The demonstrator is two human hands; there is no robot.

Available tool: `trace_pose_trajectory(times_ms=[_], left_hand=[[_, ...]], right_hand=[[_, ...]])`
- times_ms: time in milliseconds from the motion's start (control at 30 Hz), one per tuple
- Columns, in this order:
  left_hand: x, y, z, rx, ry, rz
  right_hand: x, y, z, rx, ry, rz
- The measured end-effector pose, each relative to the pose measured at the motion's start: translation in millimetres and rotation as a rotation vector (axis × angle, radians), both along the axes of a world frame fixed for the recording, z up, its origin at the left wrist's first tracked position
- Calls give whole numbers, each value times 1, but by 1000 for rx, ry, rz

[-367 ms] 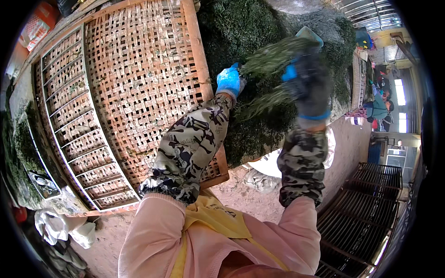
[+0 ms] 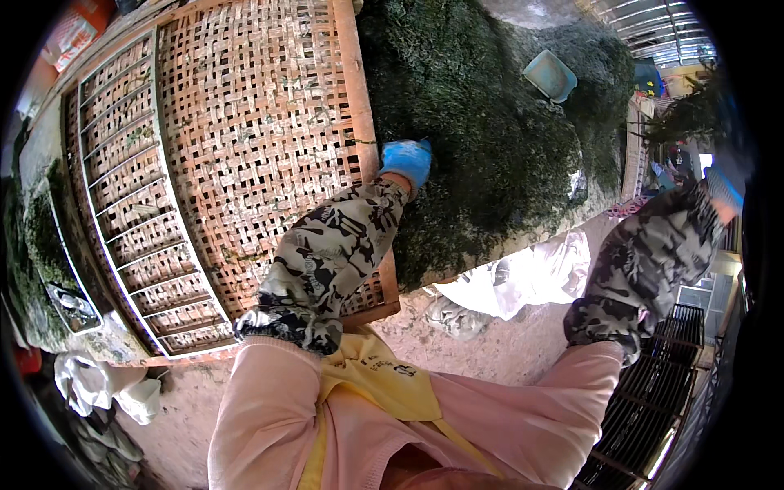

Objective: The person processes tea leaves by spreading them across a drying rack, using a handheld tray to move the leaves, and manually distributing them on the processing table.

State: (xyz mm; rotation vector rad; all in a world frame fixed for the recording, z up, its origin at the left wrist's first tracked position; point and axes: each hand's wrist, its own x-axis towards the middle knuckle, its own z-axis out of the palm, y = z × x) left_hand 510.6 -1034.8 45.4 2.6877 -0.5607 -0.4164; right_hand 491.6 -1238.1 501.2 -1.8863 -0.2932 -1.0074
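Note:
My left hand (image 2: 407, 161), in a blue-coated glove, rests against the edge of a large mound of dark green, stringy plant matter (image 2: 482, 147). Its fingers look curled in, and anything inside them is hidden. Far to the right, my right hand (image 2: 723, 196), also gloved, is raised near the rim of the picture. A loose clump of dark green strands (image 2: 690, 114) sticks out beyond it, gripped in the hand, though the fingers are dark and partly cut off. On the mound lies a pale blue-green, square-cornered plastic scoop or dish (image 2: 550, 77).
Left of the mound lies a wooden-framed woven bamboo screen (image 2: 253, 122), with a narrow slatted frame (image 2: 163, 188) on it. White plastic sheeting (image 2: 523, 278) hangs under the mound's front edge. Dark slatted racks (image 2: 653, 408) stand at lower right; white bags (image 2: 106, 388) lie at lower left.
My right hand has swung from over the mound out to the far right, carrying the strands. The scoop is uncovered now. My left hand stays by the screen's edge, its fingers more curled.

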Motion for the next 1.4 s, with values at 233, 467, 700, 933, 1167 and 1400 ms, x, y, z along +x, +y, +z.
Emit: trace_pose_trajectory(times_ms=[233, 467, 700, 933, 1167, 1400], left_hand=[[-15, 106, 107, 203, -152, -239], [-54, 193, 148, -299, -408, -157], [-96, 164, 83, -1933, 512, 75], [-101, 233, 85, -2530, 678, 78], [-85, 437, 96, -1785, -110, 329], [-28, 652, 79, -1392, -445, 685]], right_hand=[[90, -15, -56, 69, 492, 432], [69, 99, -174, 439, 910, 1055], [3, 169, -231, 90, 1132, 1178], [-58, 238, -289, 51, 1517, 971], [-8, 401, -325, 322, 1261, 1344], [109, 642, -340, 36, 1243, 1125]])
